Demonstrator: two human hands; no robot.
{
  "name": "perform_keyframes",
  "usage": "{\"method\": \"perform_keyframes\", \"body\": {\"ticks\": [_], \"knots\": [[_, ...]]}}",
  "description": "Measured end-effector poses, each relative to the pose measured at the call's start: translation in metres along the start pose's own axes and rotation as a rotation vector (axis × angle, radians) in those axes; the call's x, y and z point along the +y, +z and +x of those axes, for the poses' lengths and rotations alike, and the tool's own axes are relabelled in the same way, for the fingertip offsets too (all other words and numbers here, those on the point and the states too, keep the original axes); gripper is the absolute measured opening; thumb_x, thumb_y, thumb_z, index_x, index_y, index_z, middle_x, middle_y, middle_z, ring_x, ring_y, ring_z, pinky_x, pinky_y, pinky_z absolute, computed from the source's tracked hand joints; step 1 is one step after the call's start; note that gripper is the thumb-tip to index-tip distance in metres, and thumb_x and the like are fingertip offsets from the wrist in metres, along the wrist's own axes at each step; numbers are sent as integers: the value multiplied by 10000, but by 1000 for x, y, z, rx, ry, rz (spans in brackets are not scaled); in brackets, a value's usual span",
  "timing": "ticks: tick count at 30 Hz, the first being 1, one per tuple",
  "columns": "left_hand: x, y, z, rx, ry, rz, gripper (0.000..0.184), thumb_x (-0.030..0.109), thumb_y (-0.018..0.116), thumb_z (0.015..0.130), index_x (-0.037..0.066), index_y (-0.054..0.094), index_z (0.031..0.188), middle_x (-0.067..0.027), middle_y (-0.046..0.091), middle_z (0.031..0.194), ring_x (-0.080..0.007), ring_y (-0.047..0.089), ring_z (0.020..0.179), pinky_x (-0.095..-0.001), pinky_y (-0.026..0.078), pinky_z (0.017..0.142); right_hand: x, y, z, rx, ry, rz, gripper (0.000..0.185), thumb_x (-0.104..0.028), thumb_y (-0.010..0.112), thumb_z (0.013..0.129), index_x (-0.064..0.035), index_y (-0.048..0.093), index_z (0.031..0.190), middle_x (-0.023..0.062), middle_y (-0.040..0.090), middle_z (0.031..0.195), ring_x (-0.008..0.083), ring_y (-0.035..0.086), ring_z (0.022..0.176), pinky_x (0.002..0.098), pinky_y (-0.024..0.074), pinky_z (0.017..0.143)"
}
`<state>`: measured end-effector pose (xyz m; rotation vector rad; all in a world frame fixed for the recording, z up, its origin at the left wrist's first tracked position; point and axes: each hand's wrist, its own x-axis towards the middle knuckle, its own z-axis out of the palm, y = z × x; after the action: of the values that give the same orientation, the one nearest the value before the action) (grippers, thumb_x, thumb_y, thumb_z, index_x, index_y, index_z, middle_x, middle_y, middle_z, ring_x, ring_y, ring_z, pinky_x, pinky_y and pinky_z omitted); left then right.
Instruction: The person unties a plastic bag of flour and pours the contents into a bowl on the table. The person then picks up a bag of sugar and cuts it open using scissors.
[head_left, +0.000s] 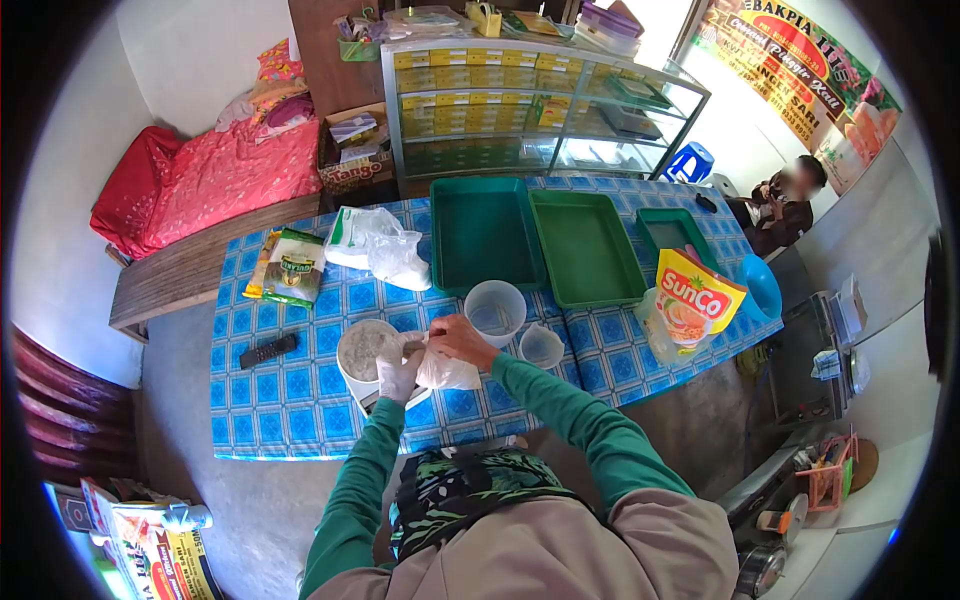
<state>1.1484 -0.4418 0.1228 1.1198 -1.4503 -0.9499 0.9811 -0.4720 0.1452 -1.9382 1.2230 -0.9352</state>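
Plastic bag: pale-filled (450,374), held near the table's front edge; the clock below is centred on it, twelve pointing away from the wearer.
Right hand: bare (462,340), at one o'clock, fingers closed on the bag's gathered top.
Left hand: in a whitish glove (398,370), at nine, fingers bent against the bag's side; how tightly they grip, I cannot tell.
White bowl: at ten (343,362), just beside the gloved hand, containing white matter (362,345).
Clear tub: at one (495,316), just beyond the bare hand.
Small clear cup: at two to three (541,347), near the right sleeve (560,400).
Trays: dark green (488,240) towards twelve, lighter green (588,250) towards one.
SunCo pouch: red and yellow, upright (697,298), between two and three.
White bags: at eleven (398,260).
Gulaku pack: at ten (293,270).
Remote control: black, at nine (268,350).
Tablecloth: blue checked (290,415).
Seated person: at two, beyond the table (785,205).
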Motion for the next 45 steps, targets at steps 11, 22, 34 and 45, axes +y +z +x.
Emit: {"method": "perform_keyframes", "body": {"ticks": [11,22,34,45], "knots": [[21,-6,16,-192,43,279,733,32,685,666,-15,413,1345,-47,617,725,-109,589,661,-256,487,645,-12,-2,9,-175,232,225,125,-71,652,684,51,625,687,128,622,600,185,601,484,300,474,459],[-4,-1,7,-179,-57,209,803,23,653,637,-40,344,1375,-67,610,721,-128,577,648,-260,486,646,-1,10,-1,-46,78,129,123,-71,670,704,34,605,714,100,615,620,150,575,530,268,458,475],[5,-1,-3,1,9,112,581,32,678,733,39,507,1288,-61,657,802,-117,604,717,-276,489,713,4,12,7,17,-5,243,174,20,643,675,-38,547,808,13,592,712,67,558,682,253,471,612],[7,3,3,-17,-357,-365,445,-10,599,718,-39,579,1161,-22,599,770,-117,564,702,-251,455,677,-9,4,1,-55,165,507,185,71,596,708,-34,515,836,9,532,720,84,520,643,223,433,567]]}}
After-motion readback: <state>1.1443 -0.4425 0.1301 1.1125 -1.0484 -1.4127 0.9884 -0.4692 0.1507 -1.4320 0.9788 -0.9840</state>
